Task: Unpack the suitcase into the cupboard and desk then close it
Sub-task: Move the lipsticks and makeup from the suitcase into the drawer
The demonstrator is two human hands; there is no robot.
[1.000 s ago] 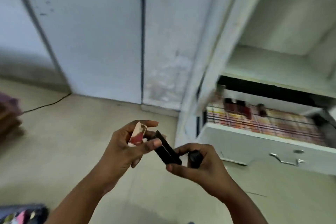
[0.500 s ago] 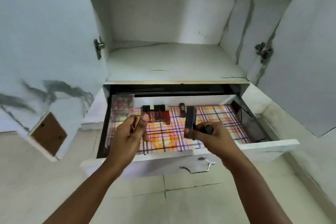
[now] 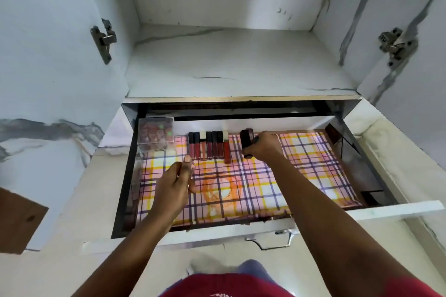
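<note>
The cupboard drawer (image 3: 217,231) is pulled out, lined with plaid paper. A row of several lip gloss tubes (image 3: 209,147) lies at its back, beside a clear plastic box (image 3: 155,134) in the back left corner. My right hand (image 3: 264,147) reaches over the drawer's back, shut on a dark rectangular cosmetic case (image 3: 246,141) held upright just right of the tubes. My left hand (image 3: 177,183) hovers over the drawer's left half, fingers curled; a small item it may hold is hidden behind the fingers. The suitcase is out of view.
Above the drawer is a bare white cupboard shelf (image 3: 241,62). Both cupboard doors stand open, the left door (image 3: 48,79) and right door (image 3: 410,43) flanking the drawer. A metal handle (image 3: 272,242) hangs on the drawer front. My knees in red cloth show at the bottom.
My view turned from the floor to the open drawer. My right hand carried the dark case forward to the back of the drawer; my left hand followed over the drawer.
</note>
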